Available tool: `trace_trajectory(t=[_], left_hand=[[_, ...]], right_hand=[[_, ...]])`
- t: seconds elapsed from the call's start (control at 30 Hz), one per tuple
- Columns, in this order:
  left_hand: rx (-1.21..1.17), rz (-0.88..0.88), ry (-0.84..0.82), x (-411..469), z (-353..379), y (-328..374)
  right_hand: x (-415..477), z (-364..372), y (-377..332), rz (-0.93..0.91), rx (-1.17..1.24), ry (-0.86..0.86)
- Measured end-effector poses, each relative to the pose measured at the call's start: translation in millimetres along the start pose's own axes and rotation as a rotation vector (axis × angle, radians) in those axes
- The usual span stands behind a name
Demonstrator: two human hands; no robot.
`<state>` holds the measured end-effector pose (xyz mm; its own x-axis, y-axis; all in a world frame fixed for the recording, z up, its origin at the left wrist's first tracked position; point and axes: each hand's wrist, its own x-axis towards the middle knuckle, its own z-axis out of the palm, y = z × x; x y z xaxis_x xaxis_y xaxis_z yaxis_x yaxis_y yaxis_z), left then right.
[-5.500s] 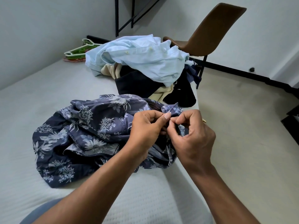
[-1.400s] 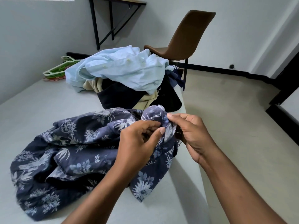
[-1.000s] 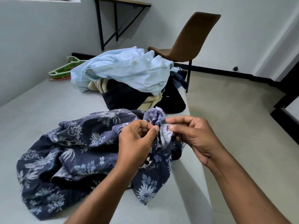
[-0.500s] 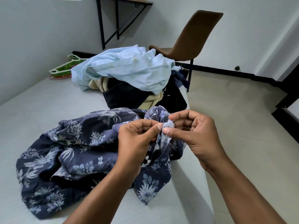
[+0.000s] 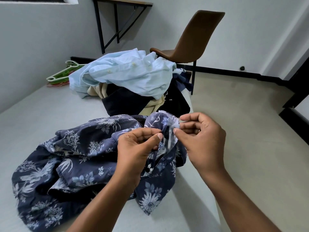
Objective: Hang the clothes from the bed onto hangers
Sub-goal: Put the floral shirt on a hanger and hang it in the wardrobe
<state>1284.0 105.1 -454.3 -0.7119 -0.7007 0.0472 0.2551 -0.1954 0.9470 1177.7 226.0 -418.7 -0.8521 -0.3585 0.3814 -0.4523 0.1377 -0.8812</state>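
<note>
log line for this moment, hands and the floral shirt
left hand: pinches floral shirt edge | right hand: pinches same edge | shirt: crumpled on bed | hangers: far corner, untouched

pale grey walls (image 5: 250, 30) meet a beige floor (image 5: 250, 131) along a black skirting (image 5: 225, 72), with a brown chair (image 5: 197, 39) and a black-legged table (image 5: 99, 25) against the back wall, in soft even light.

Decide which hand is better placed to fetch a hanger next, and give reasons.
Probably the left hand: the hangers lie at the far left of the bed, its side. The right hand sits by the right edge. Both pinch the floral shirt.
</note>
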Motion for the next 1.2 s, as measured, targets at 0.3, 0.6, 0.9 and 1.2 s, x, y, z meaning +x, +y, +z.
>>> trace_trajectory(t=[0.3, 0.6, 0.9, 1.2], left_hand=[[-0.011, -0.017, 0.019, -0.6, -0.5, -0.5], [-0.012, -0.029, 0.022, 0.7, -4.0, 0.6], [-0.022, -0.104, 0.005, 3.5, -7.1, 0.6], [-0.040, -0.171, -0.018, 5.0, -9.1, -1.1]], right_hand=[[-4.5, 16.3, 4.1, 0.196, 0.199, -0.103], [-2.1, 12.0, -0.1, 0.396, 0.429, -0.212], [-7.7, 10.9, -0.1, 0.282, 0.384, -0.192], [2.4, 3.1, 4.2, 0.466, 0.538, -0.322]])
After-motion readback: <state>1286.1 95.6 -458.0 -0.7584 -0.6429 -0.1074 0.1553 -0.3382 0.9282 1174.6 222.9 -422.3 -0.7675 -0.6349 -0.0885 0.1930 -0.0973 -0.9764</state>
